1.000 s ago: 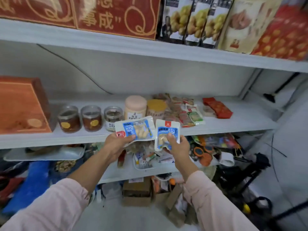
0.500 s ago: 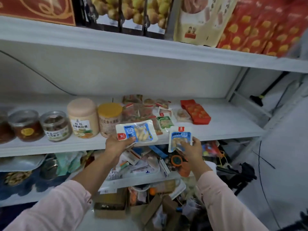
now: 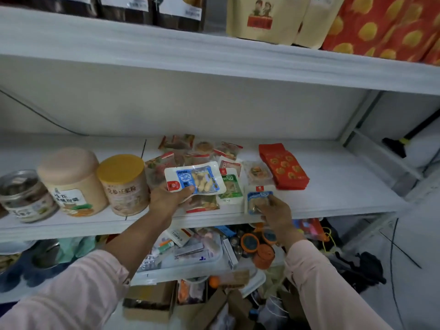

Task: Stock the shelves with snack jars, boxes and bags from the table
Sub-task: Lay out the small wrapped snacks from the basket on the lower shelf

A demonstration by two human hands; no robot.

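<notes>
White shelving fills my view, and the middle shelf (image 3: 338, 194) is where I'm working. The blue-and-white packet (image 3: 195, 178) is in my left hand (image 3: 166, 198), pinched at its lower left corner with the thumb on top. Its long axis runs left to right, above the snack pile (image 3: 190, 151). My right hand (image 3: 276, 213) pinches a smaller blue packet (image 3: 258, 200), long axis pointing into the shelf, at the front edge just right of the green packet (image 3: 229, 186). Bare shelf lies to its right, in front of the red bag (image 3: 283, 166), so I judge the right hand nearer that gap. The yellow-lidded jar (image 3: 123, 184) stands left of the pile.
</notes>
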